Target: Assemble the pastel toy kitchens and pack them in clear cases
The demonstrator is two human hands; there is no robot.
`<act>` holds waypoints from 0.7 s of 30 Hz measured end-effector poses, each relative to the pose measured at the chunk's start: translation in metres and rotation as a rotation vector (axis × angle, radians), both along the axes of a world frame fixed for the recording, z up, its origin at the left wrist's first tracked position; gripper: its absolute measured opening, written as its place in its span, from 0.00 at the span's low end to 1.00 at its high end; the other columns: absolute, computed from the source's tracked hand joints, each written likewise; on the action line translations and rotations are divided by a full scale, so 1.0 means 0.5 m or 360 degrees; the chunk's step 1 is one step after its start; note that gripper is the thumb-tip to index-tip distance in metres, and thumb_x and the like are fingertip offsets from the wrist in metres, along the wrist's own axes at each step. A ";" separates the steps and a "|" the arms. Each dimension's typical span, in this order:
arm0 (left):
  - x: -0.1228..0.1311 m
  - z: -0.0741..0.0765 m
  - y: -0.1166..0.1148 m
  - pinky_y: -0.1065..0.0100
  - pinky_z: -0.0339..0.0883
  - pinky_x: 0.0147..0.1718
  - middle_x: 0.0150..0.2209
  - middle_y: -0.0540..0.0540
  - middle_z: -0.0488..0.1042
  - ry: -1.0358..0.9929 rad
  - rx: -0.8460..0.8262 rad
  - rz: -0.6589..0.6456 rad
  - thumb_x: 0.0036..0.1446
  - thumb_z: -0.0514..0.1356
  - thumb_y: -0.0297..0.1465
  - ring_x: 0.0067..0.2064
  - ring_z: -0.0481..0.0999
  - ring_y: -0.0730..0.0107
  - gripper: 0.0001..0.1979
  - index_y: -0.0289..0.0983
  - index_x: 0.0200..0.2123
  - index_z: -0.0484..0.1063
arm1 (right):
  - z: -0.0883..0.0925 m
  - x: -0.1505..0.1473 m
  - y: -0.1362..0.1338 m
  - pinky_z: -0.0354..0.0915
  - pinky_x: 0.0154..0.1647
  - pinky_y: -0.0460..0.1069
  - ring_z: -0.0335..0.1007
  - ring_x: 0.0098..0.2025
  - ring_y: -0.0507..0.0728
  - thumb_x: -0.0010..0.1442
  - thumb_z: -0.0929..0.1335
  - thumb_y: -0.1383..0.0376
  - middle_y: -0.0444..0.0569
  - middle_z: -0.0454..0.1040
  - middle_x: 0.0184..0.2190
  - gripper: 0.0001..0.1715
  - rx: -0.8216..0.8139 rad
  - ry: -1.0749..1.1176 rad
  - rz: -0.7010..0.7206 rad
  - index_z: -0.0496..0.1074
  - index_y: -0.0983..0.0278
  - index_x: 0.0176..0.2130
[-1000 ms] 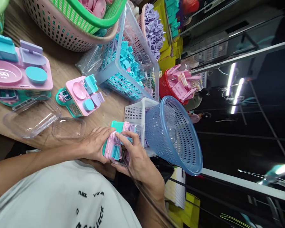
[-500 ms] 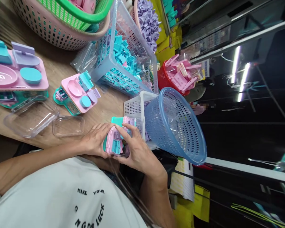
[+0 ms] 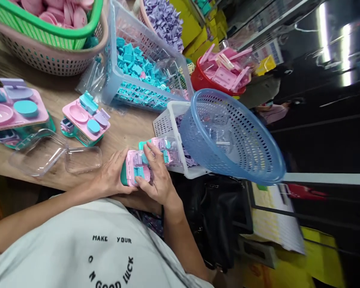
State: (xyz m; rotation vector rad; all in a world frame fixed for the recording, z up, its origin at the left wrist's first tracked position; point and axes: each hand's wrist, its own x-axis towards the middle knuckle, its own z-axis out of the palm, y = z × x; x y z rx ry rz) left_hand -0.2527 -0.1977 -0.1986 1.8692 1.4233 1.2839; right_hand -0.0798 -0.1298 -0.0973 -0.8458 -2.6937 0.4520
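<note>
**Mia:** Where is the toy (image 3: 135,173)?

**Tom:** It is left of the blue basket (image 3: 243,160), quite near it, at the edge of the table (image 3: 129,128). Both hands have it.

**Mia:** How do they hold it?

**Tom:** The left hand (image 3: 112,178) is wrapped round the green side, with its fingers closed on it. The right hand (image 3: 157,182) lies over the pink top. Its thumb presses by the little blue piece, and its fingers reach across the toy. So both hands are closed on the toy, not open.

**Mia:** What is the person doing?

**Tom:** I think the hands are pressing small parts onto the pink top. I cannot tell which part, because the fingers hide it.

**Mia:** What else is close?

**Tom:** Another toy (image 3: 165,149) with a clear cover lies between the held one and the blue basket. It touches the white bin (image 3: 165,124). The blue basket leans on that bin. Far left of the blue basket, clear lids (image 3: 39,154) lie on the table.

**Mia:** What does the next move need?

**Tom:** I think it needs a firm left hand, so the toy does not slip. It also needs a soft, straight push from the right thumb. The toy is at the table edge, so a loose hold could let it drop.
</note>
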 end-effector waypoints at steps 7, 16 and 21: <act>-0.110 0.127 -0.051 0.59 0.73 0.52 0.56 0.37 0.72 0.0445 0.0562 0.0059 0.65 0.59 0.31 0.55 0.75 0.59 0.29 0.41 0.67 0.55 | -0.084 -0.021 -0.020 0.62 0.63 0.67 0.65 0.62 0.68 0.64 0.69 0.56 0.54 0.71 0.55 0.27 0.0564 0.0284 -0.0196 0.69 0.51 0.61; -0.308 0.149 0.032 0.47 0.68 0.54 0.52 0.36 0.73 0.0771 0.0084 0.1011 0.66 0.55 0.46 0.54 0.72 0.48 0.26 0.36 0.60 0.66 | -0.070 -0.161 0.026 0.53 0.62 0.66 0.63 0.61 0.68 0.67 0.66 0.51 0.55 0.72 0.55 0.21 0.0538 0.0357 -0.0171 0.74 0.55 0.54; -0.257 0.176 0.043 0.52 0.66 0.55 0.53 0.32 0.72 0.1040 -0.0393 0.0913 0.68 0.52 0.40 0.56 0.71 0.46 0.27 0.31 0.64 0.60 | -0.094 -0.169 -0.058 0.54 0.56 0.55 0.69 0.52 0.57 0.68 0.67 0.63 0.48 0.78 0.46 0.12 0.0376 0.0115 0.0452 0.75 0.59 0.50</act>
